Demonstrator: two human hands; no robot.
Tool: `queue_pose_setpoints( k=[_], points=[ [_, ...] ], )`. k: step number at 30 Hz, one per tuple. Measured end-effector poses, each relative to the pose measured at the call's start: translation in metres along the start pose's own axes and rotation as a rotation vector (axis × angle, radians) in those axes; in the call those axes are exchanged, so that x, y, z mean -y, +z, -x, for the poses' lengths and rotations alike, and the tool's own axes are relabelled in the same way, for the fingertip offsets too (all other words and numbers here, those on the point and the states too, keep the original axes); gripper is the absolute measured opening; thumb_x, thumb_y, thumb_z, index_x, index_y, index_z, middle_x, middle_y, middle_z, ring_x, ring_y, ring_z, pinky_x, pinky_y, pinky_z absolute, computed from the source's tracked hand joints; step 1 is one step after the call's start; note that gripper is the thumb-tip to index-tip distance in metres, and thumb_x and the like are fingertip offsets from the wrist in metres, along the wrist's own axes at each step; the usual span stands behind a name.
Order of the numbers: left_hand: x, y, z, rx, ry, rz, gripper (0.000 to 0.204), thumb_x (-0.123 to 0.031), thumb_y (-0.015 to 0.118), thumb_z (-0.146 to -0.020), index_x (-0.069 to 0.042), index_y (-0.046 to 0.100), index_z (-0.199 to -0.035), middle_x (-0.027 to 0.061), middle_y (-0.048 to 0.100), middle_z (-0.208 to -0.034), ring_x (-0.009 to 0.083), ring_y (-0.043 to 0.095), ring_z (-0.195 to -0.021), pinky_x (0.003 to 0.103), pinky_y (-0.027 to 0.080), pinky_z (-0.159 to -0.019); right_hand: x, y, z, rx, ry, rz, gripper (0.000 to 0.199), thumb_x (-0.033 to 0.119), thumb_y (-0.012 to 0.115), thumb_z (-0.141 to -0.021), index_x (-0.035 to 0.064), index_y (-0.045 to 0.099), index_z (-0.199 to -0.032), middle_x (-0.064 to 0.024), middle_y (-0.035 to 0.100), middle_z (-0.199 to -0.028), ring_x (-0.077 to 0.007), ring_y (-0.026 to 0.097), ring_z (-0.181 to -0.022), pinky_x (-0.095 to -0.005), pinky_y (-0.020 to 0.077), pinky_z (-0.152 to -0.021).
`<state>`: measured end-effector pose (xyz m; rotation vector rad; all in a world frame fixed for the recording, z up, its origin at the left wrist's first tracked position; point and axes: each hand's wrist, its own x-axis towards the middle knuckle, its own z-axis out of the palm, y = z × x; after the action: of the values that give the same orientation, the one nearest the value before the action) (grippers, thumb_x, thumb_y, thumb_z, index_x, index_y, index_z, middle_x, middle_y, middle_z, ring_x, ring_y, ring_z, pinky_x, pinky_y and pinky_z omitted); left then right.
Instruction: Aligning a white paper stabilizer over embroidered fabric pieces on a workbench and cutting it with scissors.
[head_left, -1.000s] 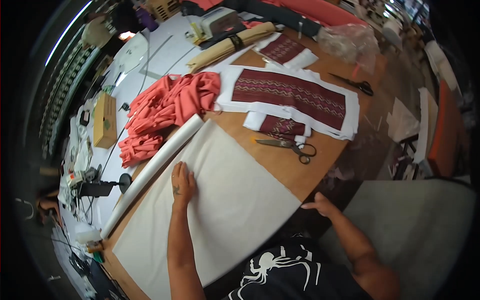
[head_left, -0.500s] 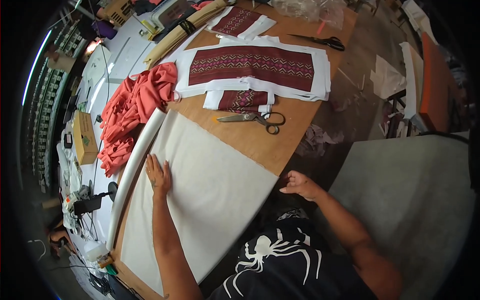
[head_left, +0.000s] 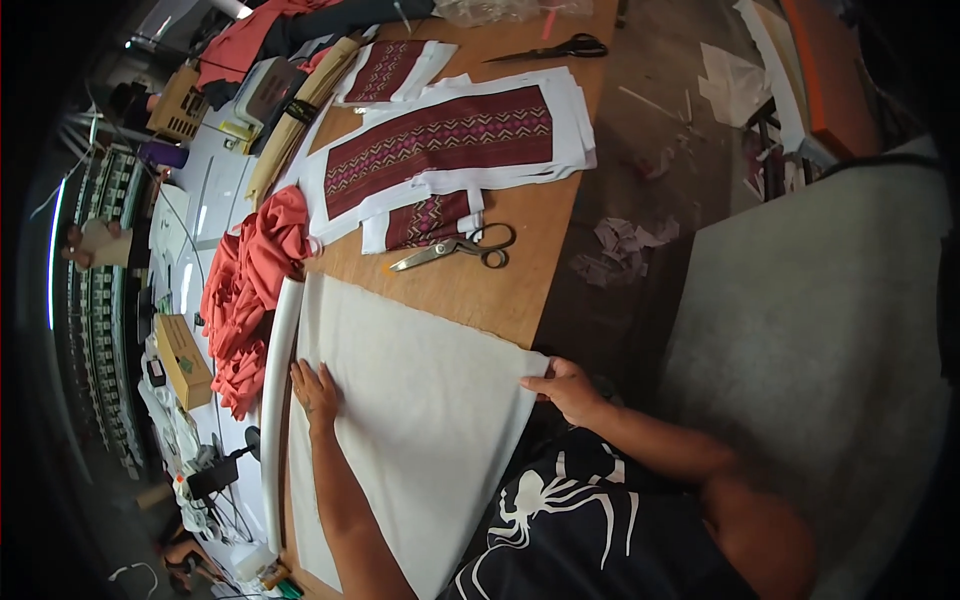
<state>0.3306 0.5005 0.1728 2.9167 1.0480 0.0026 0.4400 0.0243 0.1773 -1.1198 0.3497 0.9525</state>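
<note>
A large white sheet of cloth-like material (head_left: 420, 390) lies spread over the near part of the brown table. My left hand (head_left: 316, 395) rests flat on its left side, fingers stretched, close to a long white roll (head_left: 283, 420). At the sheet's right corner, my right hand (head_left: 566, 386) pinches the edge between thumb and fingers. Beyond the sheet's far edge lies a pair of metal scissors (head_left: 455, 248) with dark handles. Past it are stacked white pieces with maroon patterned panels (head_left: 440, 140).
Crumpled coral fabric (head_left: 255, 290) is heaped left of the roll's far end. Black-handled scissors (head_left: 575, 47) lie near the table's far right corner. A brown roll (head_left: 300, 115) and a cardboard box (head_left: 183, 360) are on the left. Scraps (head_left: 625, 250) litter the floor at right.
My right hand, previously beside the sheet's right corner, has taken hold of that corner. My left hand stays flat on the sheet. The whole view has shifted and turned somewhat.
</note>
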Motion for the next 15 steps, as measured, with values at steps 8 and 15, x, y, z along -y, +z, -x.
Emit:
queue_pose_setpoints(
  k=[8,15],
  points=[
    [0.001,0.001,-0.002,-0.060,0.028,0.096,0.059,-0.031,0.054,-0.098,0.010,0.042,-0.138,0.0357,0.035,-0.146,0.0495,0.033,-0.136,0.050,0.026,-0.115,0.005,-0.001,-0.001,0.051,-0.157,0.026,0.022,0.017,0.075,-0.086,0.0001,0.063,-0.093,-0.0005,0.062,-0.079,-0.0068,0.055,-0.070,-0.0246,0.0451,-0.061],
    [0.017,0.014,0.025,-0.020,-0.005,0.056,0.068,-0.037,0.049,-0.098,0.007,0.032,-0.147,0.0302,0.025,-0.154,0.0423,0.022,-0.145,0.050,0.014,-0.119,0.044,-0.002,0.031,0.038,-0.288,0.377,0.018,0.014,0.072,-0.087,-0.0002,0.062,-0.092,0.0003,0.061,-0.077,-0.0057,0.052,-0.069,-0.0256,0.0433,-0.060]
  ],
)
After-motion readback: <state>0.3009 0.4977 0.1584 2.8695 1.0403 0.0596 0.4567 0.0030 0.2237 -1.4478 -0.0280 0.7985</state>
